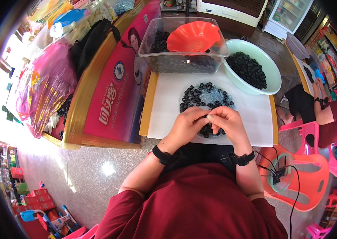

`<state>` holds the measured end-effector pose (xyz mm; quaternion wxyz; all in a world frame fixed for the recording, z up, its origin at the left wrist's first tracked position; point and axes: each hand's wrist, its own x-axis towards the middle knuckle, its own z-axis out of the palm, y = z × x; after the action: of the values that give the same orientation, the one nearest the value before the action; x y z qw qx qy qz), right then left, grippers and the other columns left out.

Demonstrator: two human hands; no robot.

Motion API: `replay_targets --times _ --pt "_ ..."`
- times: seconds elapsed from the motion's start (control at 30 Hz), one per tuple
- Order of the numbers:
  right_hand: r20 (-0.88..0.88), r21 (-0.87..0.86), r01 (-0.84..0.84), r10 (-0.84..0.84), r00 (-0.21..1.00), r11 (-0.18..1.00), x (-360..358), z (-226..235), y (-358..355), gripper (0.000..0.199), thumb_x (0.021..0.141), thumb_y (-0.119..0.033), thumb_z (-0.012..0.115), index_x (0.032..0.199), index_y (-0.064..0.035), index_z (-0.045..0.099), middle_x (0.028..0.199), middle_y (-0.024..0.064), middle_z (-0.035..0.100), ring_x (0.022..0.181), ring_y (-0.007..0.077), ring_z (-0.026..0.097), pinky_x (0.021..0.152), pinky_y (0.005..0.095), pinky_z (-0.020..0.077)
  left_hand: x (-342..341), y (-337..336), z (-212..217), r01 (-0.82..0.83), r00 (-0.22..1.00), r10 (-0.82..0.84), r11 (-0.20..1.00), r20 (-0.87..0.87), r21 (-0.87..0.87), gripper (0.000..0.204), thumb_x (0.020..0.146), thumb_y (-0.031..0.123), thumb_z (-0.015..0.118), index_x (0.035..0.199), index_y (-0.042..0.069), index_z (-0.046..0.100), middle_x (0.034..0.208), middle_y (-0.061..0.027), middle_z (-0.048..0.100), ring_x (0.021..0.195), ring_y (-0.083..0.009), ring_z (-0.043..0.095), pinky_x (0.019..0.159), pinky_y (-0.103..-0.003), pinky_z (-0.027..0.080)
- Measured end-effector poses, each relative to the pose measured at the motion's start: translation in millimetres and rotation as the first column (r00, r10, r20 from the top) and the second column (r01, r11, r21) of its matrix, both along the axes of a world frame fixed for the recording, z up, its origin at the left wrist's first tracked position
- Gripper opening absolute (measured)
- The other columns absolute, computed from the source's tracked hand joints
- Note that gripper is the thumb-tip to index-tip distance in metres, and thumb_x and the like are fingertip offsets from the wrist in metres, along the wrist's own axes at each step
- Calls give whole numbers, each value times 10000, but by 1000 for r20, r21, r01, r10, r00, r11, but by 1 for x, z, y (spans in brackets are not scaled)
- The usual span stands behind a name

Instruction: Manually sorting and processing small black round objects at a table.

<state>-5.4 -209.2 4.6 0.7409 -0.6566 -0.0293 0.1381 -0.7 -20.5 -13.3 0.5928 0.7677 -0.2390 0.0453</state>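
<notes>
My left hand (184, 126) and my right hand (230, 122) meet fingertip to fingertip above the near part of a clear round plate. Both are closed in a pinch; whatever lies between the fingertips is too small or hidden to name. On the plate, black round bead-like pieces (191, 95) lie around a heap of small see-through bluish pieces (211, 96). More black pieces show beneath my hands, partly covered by them. The plate rests on a white-topped table (164, 107) with yellow edges. Each of my wrists wears a black band.
Behind the plate stands a clear plastic bin (146, 53) of black pieces, with a red wavy-edged bowl (192, 38) in it. A pale green basin (274, 75) of black pieces sits right. Left is a pink-fronted counter (112, 95); right, an orange chair (312, 191) and another person (332, 115).
</notes>
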Motion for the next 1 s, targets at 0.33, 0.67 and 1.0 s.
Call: replay_targets --times 0.33,0.67,1.0 --pt "85 -295 95 -73 994 951 10 5 -13 114 938 -152 657 980 -45 652 770 -10 609 601 54 541 496 208 432 3 10 8 6 981 -53 968 -184 -252 248 939 61 642 1179 10 673 989 -53 615 730 -88 600 636 -223 518" --pt "316 -920 172 407 857 351 31 1 -6 139 834 -132 619 899 -56 714 895 148 652 882 351 644 792 441 519 6 16 6 -90 962 -12 930 -274 -357 261 966 78 616 1217 16 653 992 -41 603 722 -85 574 644 -217 487" --pt "287 -951 186 486 825 246 34 -3 15 106 767 -110 643 841 -35 654 869 162 641 862 356 656 756 467 531 4 12 2 -71 958 -35 932 -284 -356 256 951 82 635 1197 18 667 991 -31 587 705 -71 572 624 -213 494"
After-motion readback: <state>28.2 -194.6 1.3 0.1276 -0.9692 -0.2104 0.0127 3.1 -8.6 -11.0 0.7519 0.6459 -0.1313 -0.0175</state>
